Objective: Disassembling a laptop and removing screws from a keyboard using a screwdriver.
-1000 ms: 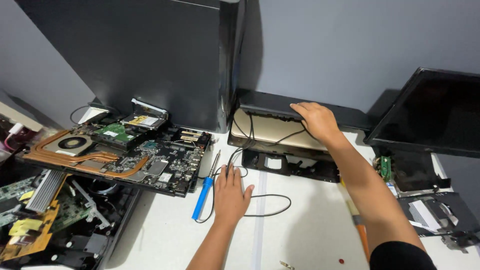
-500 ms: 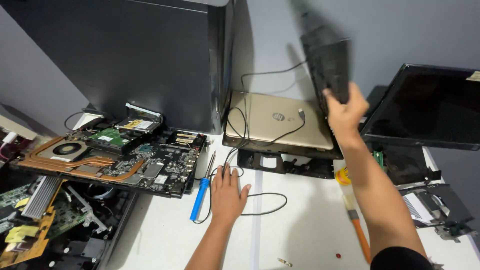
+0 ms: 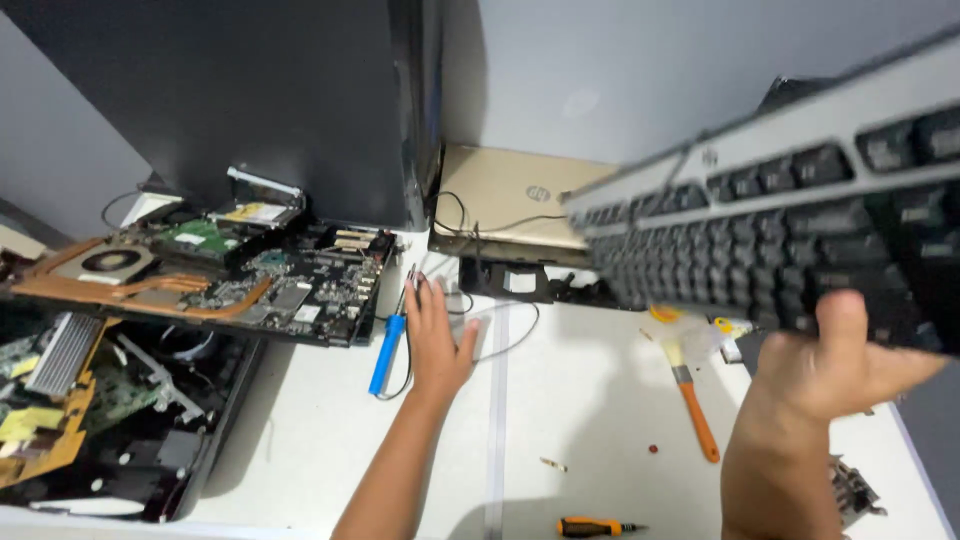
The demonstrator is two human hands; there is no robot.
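Observation:
My right hand grips a black and silver keyboard, held up close to the camera and blurred by motion. It hides much of the right side of the bench. My left hand lies flat on the white bench, fingers spread, beside a blue-handled screwdriver and a thin black cable. Behind them a closed gold laptop rests on a dark part at the wall.
A bare circuit board with copper heat pipes and a fan sits at left, above more boards. A tall black panel stands behind. An orange-handled brush, a small orange screwdriver and loose screws lie at front right.
My right hand lifted the dark keyboard off the gold laptop, swung it upright, then brought it toward the camera. My left hand stayed flat on the bench.

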